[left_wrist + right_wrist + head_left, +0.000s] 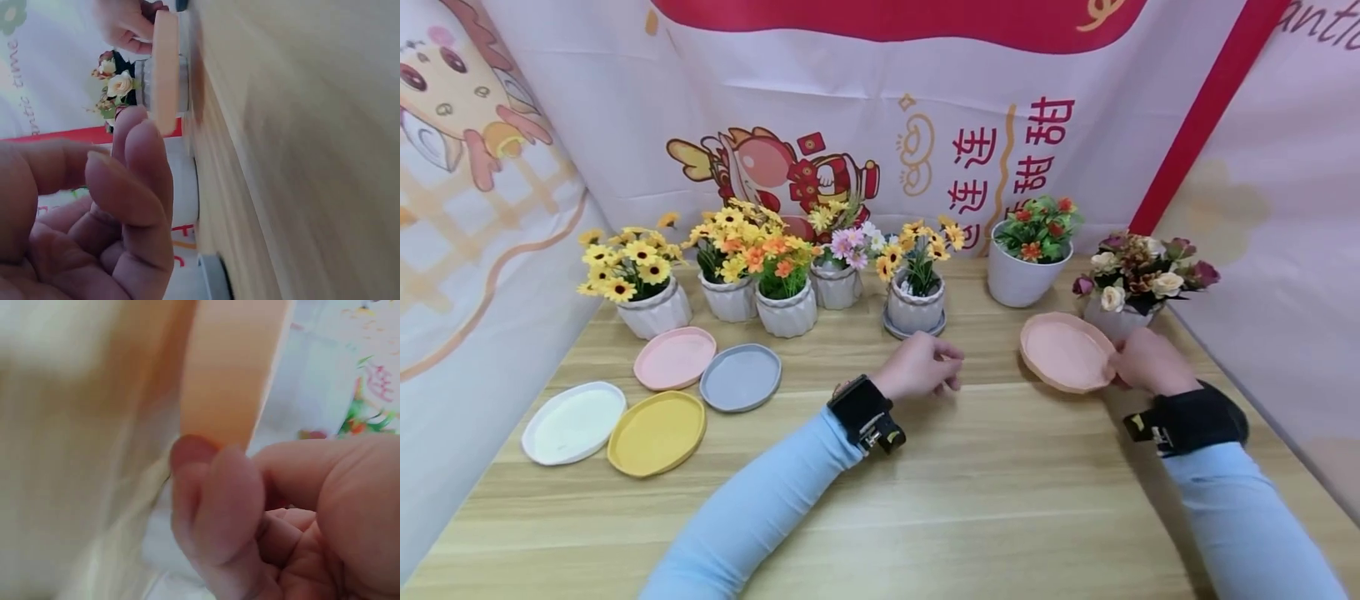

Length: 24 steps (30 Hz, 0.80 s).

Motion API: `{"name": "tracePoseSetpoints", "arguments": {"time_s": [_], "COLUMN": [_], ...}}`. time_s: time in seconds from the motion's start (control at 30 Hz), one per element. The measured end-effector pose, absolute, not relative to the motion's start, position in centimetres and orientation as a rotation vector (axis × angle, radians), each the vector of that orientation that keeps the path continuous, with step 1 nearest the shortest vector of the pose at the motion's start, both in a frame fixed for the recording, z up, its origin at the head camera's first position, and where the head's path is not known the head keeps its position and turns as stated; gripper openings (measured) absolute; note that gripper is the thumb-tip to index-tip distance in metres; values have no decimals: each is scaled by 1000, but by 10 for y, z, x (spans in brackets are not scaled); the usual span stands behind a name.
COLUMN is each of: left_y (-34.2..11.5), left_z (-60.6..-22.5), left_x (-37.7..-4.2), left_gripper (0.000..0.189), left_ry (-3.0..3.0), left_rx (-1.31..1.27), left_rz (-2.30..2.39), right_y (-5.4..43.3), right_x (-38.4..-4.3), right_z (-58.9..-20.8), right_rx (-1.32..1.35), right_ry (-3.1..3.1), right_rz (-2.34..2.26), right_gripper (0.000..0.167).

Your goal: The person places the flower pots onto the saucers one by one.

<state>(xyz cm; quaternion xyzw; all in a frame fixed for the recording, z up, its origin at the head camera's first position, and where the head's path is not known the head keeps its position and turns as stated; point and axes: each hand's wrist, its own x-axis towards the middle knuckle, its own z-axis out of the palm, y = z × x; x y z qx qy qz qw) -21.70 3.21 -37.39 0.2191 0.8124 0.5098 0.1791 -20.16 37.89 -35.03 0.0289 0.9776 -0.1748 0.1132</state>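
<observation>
Light-blue fabric sleeves foremost, our right hand pinches a round peach plastic-looking saucer, best held level; left hand empty.

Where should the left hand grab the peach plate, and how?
Probably pinch the peach plate by its left rim, coming in from the left. It is round and shallow, with a raised edge to grip; that side is free, while the right hand pinches the opposite side.

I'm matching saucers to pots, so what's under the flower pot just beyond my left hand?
A gray saucer shows around the base of the pot. The pot covers the saucer's middle.
</observation>
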Motion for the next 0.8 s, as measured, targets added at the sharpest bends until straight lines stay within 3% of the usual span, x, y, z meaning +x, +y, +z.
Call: {"name": "tracePoseSetpoints", "arguments": {"time_s": [0.3,0.6,0.8], "left_y": [68,78,84], "left_z": [-382,-394,-397], "left_x": [-240,-256,-260], "left_gripper": [52,14,12], "left_ry": [2153,2155,2099], "left_rx": [367,222,139], "left_rz": [1665,1670,1697], "right_y": [326,303,306], "right_x": [-228,-256,-268], "right_z": [-339,-357,-369], "right_rx": [86,65,88], "right_ry": [2886,2819,2786], "right_rz": [-660,-654,-676], "right_gripper": [23,14,11]}}
